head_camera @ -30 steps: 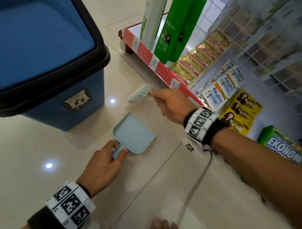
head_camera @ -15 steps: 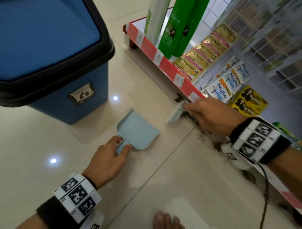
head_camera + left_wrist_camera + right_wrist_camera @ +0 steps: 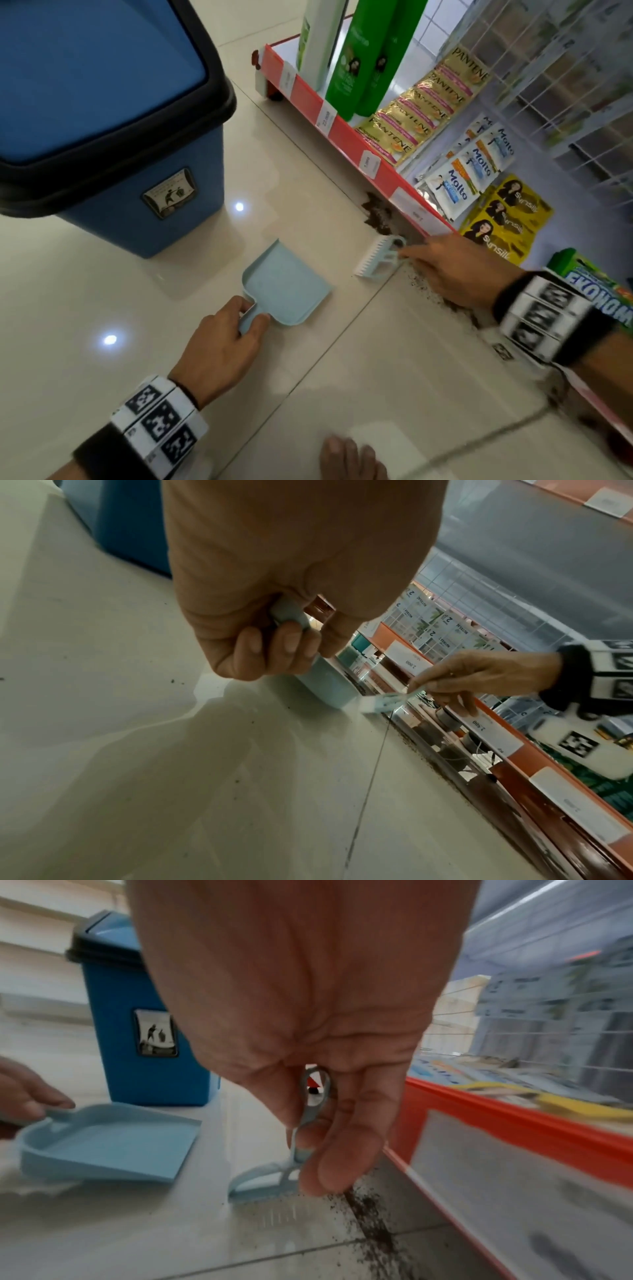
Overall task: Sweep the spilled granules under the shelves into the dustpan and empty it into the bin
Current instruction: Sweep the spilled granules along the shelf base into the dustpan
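Dark granules (image 3: 378, 214) (image 3: 371, 1218) lie along the floor under the red shelf edge (image 3: 346, 137). My right hand (image 3: 455, 267) (image 3: 308, 1123) pinches the handle of a small light-blue brush (image 3: 378, 255) (image 3: 270, 1180), whose white bristles touch the floor beside the granules. A light-blue dustpan (image 3: 286, 291) (image 3: 109, 1142) rests on the tiles left of the brush, its mouth turned toward the shelf. My left hand (image 3: 226, 346) (image 3: 270, 642) grips the dustpan's handle. A blue bin (image 3: 113, 113) (image 3: 137, 1031) with a black rim stands behind the dustpan.
The shelf carries green shampoo bottles (image 3: 363, 58) and sachet strips (image 3: 421, 109). A wire grid (image 3: 548, 85) rises behind them. A bare foot (image 3: 352, 459) shows at the lower edge, and a thin cable (image 3: 479, 442) trails across the tiles.
My right hand has swung the brush down from above the dustpan to the floor by the shelf edge, then slightly out toward the dustpan. The left hand kept the dustpan in place.
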